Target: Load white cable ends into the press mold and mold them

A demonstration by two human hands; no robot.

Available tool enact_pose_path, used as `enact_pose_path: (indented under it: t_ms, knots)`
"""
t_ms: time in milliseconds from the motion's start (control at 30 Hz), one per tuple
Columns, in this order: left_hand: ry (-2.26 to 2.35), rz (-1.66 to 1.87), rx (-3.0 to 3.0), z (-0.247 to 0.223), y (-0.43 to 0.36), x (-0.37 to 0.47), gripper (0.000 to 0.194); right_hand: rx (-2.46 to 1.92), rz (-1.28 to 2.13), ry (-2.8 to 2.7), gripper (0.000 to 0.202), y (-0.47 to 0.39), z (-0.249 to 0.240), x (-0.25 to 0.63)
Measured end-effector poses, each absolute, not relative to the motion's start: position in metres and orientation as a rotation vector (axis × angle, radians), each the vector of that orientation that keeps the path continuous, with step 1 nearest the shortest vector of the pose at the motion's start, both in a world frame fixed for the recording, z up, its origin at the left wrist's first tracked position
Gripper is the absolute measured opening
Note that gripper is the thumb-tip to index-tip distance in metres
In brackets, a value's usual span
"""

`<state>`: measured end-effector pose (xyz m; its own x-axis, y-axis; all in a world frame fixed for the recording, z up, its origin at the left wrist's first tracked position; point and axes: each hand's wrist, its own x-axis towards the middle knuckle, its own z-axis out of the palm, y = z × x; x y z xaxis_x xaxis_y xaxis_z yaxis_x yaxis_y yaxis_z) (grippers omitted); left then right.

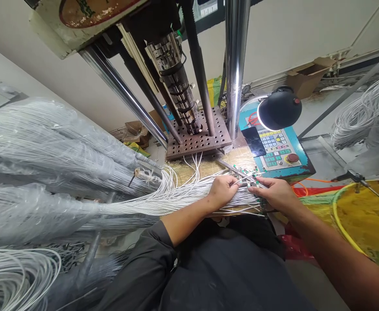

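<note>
1. The left hand (223,191) is curled nearly closed, thumb against the fingers, with a white cable (240,182) pinched at its fingertips.
2. The right hand (273,193) faces it, a short gap away, thumb and fingers drawn close together at the green-tipped ends (257,184); whether it grips one is too small to tell.
3. A thick spread of white cables (183,193) lies along the counter (208,168), running from the left to beneath the hands, with the tips gathered near the right hand.
4. A narrow metal bar (230,166) lies slantwise just beyond the hands.
5. Behind the cables stands a press with a perforated plate (220,134), between polished columns.
6. To the right, a lit black lamp (281,108) hangs over a blue control box (301,166) with a red button (292,158).
7. Plastic-wrapped bundles (46,142) fill the left side; a loose coil (17,280) sits below them.
</note>
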<state>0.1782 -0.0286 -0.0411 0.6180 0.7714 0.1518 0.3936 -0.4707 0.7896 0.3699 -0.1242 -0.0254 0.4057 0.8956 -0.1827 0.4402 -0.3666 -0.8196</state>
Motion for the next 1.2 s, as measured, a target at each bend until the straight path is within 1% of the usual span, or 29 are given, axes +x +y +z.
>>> enact_pose_path:
  t_ms: [233,633,867,1067,1200]
  knots:
    - [0.935,0.604,2.112,-0.039,-0.028,0.179,0.014,-1.966,0.837,-1.191,0.060,-0.123,-0.031,0.375]
    - [0.941,0.554,2.104,-0.037,-0.027,0.179,0.014,-2.002,0.870,-1.220,0.069,-0.123,-0.025,0.375]
    - [0.953,0.549,2.045,-0.031,-0.024,0.183,0.016,-2.000,0.877,-1.244,0.053,-0.123,-0.018,0.372]
    - [0.987,0.522,2.038,-0.031,-0.020,0.183,0.016,-1.970,0.870,-1.297,0.047,-0.124,-0.019,0.372]
    - [0.913,0.506,2.086,-0.015,-0.010,0.186,0.015,-1.973,0.860,-1.262,0.049,-0.124,-0.022,0.373]
